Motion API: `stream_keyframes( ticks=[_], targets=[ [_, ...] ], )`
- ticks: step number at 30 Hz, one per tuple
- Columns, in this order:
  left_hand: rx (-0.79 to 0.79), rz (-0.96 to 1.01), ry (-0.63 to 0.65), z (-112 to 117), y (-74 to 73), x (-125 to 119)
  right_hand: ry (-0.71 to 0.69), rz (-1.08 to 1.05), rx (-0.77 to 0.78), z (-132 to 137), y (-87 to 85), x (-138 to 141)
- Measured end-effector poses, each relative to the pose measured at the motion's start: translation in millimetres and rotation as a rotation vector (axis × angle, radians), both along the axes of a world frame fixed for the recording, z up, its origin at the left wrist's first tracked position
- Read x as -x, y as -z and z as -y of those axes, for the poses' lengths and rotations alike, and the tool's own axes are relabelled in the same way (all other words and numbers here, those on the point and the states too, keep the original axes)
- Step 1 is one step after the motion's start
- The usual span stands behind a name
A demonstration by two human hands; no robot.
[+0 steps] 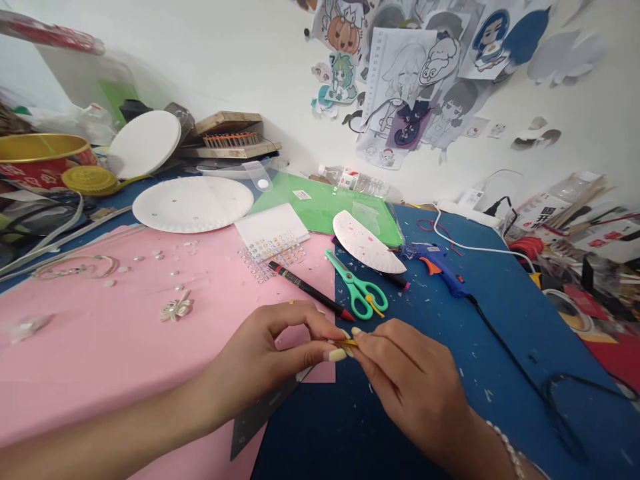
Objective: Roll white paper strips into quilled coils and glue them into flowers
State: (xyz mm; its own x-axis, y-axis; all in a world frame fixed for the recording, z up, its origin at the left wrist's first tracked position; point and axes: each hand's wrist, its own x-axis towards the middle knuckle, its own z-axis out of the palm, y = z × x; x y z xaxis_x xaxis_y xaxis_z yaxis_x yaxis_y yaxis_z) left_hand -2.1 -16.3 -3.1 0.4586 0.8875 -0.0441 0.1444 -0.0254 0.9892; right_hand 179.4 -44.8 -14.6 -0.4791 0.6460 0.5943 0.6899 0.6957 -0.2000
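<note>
Work surface: a dark blue tabletop (320,433), overlaid at left by a pale pink paper sheet (115,353) strewn with small white beads (174,273).
Wall: a plain white wall (240,67) rises behind, hung with overlapping paper drawings (400,73).
Back edge: a flat green plastic folder (320,201) lies before a clear plastic bottle (370,185); left of it rests a round white paper plate (195,207).
Strip: a thin yellow strip (346,343), material unclear, is held between both hands near the pink sheet's right edge.
Left fingers: the left hand (280,340) pinches the strip, thumb and forefinger nearly together.
Right fingers: the right hand (415,380) pinches its other end; the remaining fingers are partly hidden.
Near side: a grey straight-edged plate (265,413) spans pink and blue.
Room ahead: bounded by a black pen with red ends (310,290) and green-handled scissors (354,285).
Room at right: blue surface extends from the hand to the black cord of a blue glue gun (445,268).
</note>
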Motion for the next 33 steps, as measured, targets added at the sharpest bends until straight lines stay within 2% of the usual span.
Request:
stream_keyframes(
  ticks=[3,6,10,13,17,19,23,28,31,33],
  targets=[
    [-0.029,-0.050,-0.032,2,0.4,0,0.010,0.032,-0.034,0,2.5,3],
    [-0.133,-0.091,-0.057,3,1.2,1,0.060,-0.060,0.037,1,3.2,7],
    [-0.328,-0.173,-0.064,2,2.4,2,0.051,-0.253,0.420,0,-1.3,7],
    [-0.393,-0.191,-0.061,1,4.0,3,0.004,-0.321,0.693,-3,-7.8,3],
    [-0.475,-0.217,-0.008,3,4.7,4,-0.014,-0.342,0.959,-8,-15.4,0],
    [-0.500,-0.205,0.028,4,3.3,5,-0.006,-0.411,1.033,-9,-17.3,-1],
    [-0.521,-0.163,0.076,3,-0.1,6,-0.035,-0.507,1.119,-8,-18.4,-2],
    [-0.542,-0.002,0.110,-2,2.0,7,-0.115,-0.584,1.233,-9,-20.6,-8],
    [-0.438,0.033,0.095,-8,2.0,10,-0.142,-0.601,1.271,-12,-22.0,-13],
    [-0.301,-0.002,0.112,-14,0.6,12,-0.146,-0.596,1.284,-15,-22.3,-16]
  ],
)
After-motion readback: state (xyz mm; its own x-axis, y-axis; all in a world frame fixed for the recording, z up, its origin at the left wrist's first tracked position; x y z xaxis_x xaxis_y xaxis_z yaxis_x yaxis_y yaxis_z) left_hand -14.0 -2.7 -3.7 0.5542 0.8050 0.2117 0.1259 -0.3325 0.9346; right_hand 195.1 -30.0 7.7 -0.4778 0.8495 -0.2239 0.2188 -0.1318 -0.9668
